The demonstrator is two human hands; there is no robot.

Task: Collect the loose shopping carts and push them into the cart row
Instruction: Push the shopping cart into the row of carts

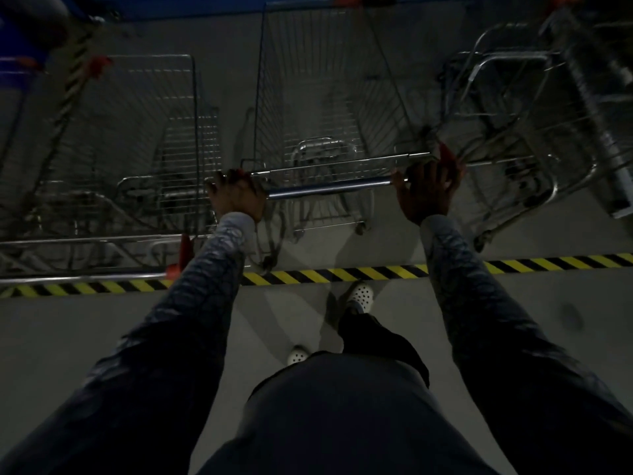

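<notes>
Dim grey concrete floor (pixel 102 337) fills the view, crossed by a yellow-and-black hazard tape (pixel 342 274) that runs left to right under the outstretched arms.

Both hands are on the handle (pixel 329 186) of the middle cart (pixel 325 97). The left hand (pixel 236 195) has its fingers curled over the bar's left end. The right hand (pixel 424 190) has its fingers folded over the right end beside a red corner piece, thumb lying along the bar. The hands sit well apart, with the bare shiny bar between them. The cart's wire basket stretches away from the hands, past the tape, toward a blue wall (pixel 205 10) at the top.

On the left stands another cart (pixel 137 149), its side just beside the left hand, and its near frame reaches the tape. On the right, a tilted cart (pixel 531 132) stands with its frame close against the held cart's right corner, just beyond the right hand. A strip of open floor shows between the held basket and the left cart; on the right side the gap is tight.

Below the tape, white perforated shoes (pixel 361 294) stand on open floor.
</notes>
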